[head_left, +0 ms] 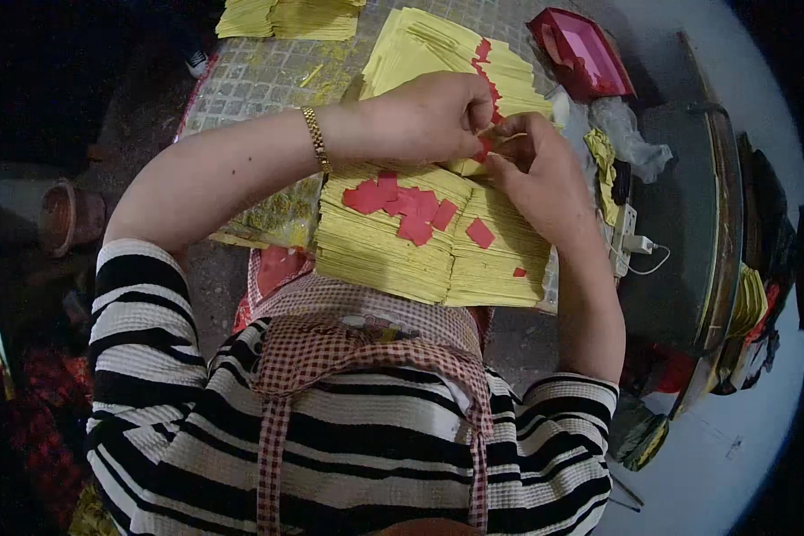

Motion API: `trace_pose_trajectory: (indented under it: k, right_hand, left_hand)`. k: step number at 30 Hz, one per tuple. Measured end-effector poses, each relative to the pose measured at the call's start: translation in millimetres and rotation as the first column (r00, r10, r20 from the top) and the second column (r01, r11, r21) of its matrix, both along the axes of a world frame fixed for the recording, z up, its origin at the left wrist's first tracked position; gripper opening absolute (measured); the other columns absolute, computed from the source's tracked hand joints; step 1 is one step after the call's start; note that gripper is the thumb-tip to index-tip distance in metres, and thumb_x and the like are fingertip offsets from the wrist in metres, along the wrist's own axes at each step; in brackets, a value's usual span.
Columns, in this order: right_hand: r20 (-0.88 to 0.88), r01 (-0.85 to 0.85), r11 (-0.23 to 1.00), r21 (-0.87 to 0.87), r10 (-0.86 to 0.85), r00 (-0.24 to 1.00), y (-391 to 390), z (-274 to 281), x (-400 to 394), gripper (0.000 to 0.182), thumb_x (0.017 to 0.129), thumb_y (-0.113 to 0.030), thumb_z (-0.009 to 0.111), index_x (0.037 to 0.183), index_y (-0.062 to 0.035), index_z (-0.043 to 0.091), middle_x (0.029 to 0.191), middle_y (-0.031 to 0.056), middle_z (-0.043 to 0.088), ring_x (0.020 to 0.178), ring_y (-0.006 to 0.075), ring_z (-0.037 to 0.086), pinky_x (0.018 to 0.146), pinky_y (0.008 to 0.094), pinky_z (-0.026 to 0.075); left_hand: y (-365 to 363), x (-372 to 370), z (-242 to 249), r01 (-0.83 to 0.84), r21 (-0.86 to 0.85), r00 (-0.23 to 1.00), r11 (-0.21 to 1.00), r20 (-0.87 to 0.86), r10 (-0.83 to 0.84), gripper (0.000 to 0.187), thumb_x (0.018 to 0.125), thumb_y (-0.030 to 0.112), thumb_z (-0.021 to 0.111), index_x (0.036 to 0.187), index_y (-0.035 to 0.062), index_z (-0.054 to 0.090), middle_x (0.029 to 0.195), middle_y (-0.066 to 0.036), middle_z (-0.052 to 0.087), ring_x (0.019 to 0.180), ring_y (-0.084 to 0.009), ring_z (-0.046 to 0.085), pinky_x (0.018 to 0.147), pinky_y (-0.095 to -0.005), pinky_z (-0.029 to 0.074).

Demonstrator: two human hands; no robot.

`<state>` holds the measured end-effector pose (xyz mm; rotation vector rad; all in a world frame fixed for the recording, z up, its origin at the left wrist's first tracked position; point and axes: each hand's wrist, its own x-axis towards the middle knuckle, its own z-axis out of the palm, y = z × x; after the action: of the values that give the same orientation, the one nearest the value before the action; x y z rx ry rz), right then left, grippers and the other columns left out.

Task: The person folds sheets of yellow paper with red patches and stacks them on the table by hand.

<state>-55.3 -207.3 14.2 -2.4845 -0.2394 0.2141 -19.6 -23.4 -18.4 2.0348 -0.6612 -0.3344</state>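
My left hand (433, 121), with a gold bracelet-like band on its wrist, is closed in a pinch above the yellow paper stacks. Close against it, my right hand (545, 179) has its thumb and index finger pinched together. A small red paper piece (482, 151) shows between the fingertips of both hands, partly hidden. Below lie two thick bundles of yellow paper (384, 259), side by side. Scattered on top are several red paper squares (411, 214) and a single red square (480, 233). Beyond my hands, fanned yellow sheets (420, 54) carry a row of red pieces.
At the far right of the table sits a red box (582, 54), with a clear plastic bag (630, 134) near it. Another yellow paper stack (290, 18) lies at the back left. A white power strip (625, 232) with a plug is at the right edge.
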Motion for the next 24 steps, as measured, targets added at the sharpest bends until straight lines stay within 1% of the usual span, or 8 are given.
trace_pose_trajectory:
  k: [2, 6, 12, 17, 19, 21, 22, 24]
  right_hand:
    - [-0.028, 0.007, 1.000, 0.010, -0.007, 1.000, 0, -2, -1, 0.028, 0.076, -0.007, 0.063, 0.102, 0.0013, 0.056, 0.089, 0.0155, 0.065, 0.078, 0.0281, 0.063, 0.070, 0.0368, 0.050]
    - [-0.044, 0.053, 0.988, 0.144, -0.047, 0.998, -2, -3, -5, 0.026, 0.078, -0.007, 0.063, 0.102, 0.0004, 0.057, 0.089, 0.0134, 0.065, 0.076, 0.0247, 0.063, 0.067, 0.0345, 0.049]
    - [0.037, 0.015, 0.979, 0.204, -0.023, 0.999, -3, -6, -11, 0.024, 0.079, -0.008, 0.063, 0.101, -0.0001, 0.059, 0.090, 0.0122, 0.065, 0.075, 0.0233, 0.062, 0.065, 0.0337, 0.049]
    - [0.230, -0.156, 0.980, 0.123, 0.125, 0.965, -3, 17, -21, 0.022, 0.079, -0.010, 0.062, 0.099, 0.0004, 0.062, 0.090, 0.0123, 0.066, 0.072, 0.0232, 0.061, 0.063, 0.0340, 0.048]
    - [0.143, -0.341, 0.927, -0.158, 0.363, 0.921, 1, 22, -22, 0.020, 0.080, -0.010, 0.062, 0.096, 0.0005, 0.062, 0.089, 0.0121, 0.065, 0.070, 0.0229, 0.060, 0.063, 0.0338, 0.048]
    - [-0.006, -0.509, 0.759, -0.406, 0.554, 0.832, 4, 25, -23, 0.018, 0.080, -0.011, 0.062, 0.094, 0.0006, 0.063, 0.087, 0.0118, 0.065, 0.068, 0.0225, 0.059, 0.063, 0.0337, 0.048]
    - [-0.007, -0.509, 0.759, -0.406, 0.554, 0.832, 3, 25, -19, 0.018, 0.080, -0.011, 0.062, 0.094, 0.0006, 0.063, 0.087, 0.0118, 0.065, 0.068, 0.0225, 0.059, 0.063, 0.0337, 0.048]
    - [-0.116, -0.389, 0.877, -0.282, 0.371, 0.921, 1, 22, -5, 0.016, 0.080, -0.011, 0.063, 0.091, 0.0007, 0.063, 0.085, 0.0119, 0.064, 0.066, 0.0221, 0.059, 0.063, 0.0333, 0.047]
  left_hand:
    - [1, -1, 1, -0.033, -0.096, 0.999, 0.995, 0.004, 0.034, 0.016, 0.080, 0.016, 0.063, 0.086, 0.0009, 0.064, 0.072, -0.010, 0.063, 0.057, -0.0205, 0.053, 0.056, -0.0326, 0.045]
    - [5, -5, 19, 0.099, 0.158, 0.989, 0.982, 0.091, -0.115, 0.014, 0.082, 0.014, 0.063, 0.084, 0.0009, 0.065, 0.072, -0.010, 0.063, 0.056, -0.0207, 0.052, 0.056, -0.0327, 0.045]
    - [-3, 1, 5, 0.146, 0.280, 0.968, 0.949, 0.160, -0.196, 0.015, 0.083, 0.016, 0.063, 0.082, 0.0011, 0.067, 0.069, -0.008, 0.064, 0.055, -0.0208, 0.053, 0.056, -0.0333, 0.045]
    - [-3, 13, 17, 0.141, 0.306, 0.953, 0.941, 0.216, -0.213, 0.017, 0.084, 0.017, 0.064, 0.085, 0.0011, 0.068, 0.073, -0.007, 0.065, 0.057, -0.0212, 0.055, 0.058, -0.0346, 0.045]
    - [-4, 24, 17, 0.113, 0.328, 0.957, 0.938, 0.219, -0.192, 0.017, 0.085, 0.018, 0.064, 0.086, 0.0014, 0.068, 0.073, -0.007, 0.065, 0.057, -0.0211, 0.055, 0.058, -0.0345, 0.046]
    - [-4, 31, 17, 0.083, 0.349, 0.959, 0.933, 0.226, -0.169, 0.018, 0.085, 0.019, 0.064, 0.087, 0.0016, 0.068, 0.074, -0.008, 0.065, 0.057, -0.0210, 0.055, 0.058, -0.0344, 0.046]
    - [-3, 32, 15, 0.083, 0.349, 0.959, 0.934, 0.226, -0.169, 0.018, 0.085, 0.019, 0.064, 0.087, 0.0016, 0.068, 0.074, -0.008, 0.065, 0.057, -0.0210, 0.055, 0.058, -0.0344, 0.046]
    - [1, 30, 4, 0.006, 0.201, 0.843, 0.980, 0.526, -0.113, 0.019, 0.085, 0.021, 0.065, 0.089, 0.0021, 0.069, 0.076, -0.008, 0.066, 0.058, -0.0204, 0.056, 0.058, -0.0336, 0.046]
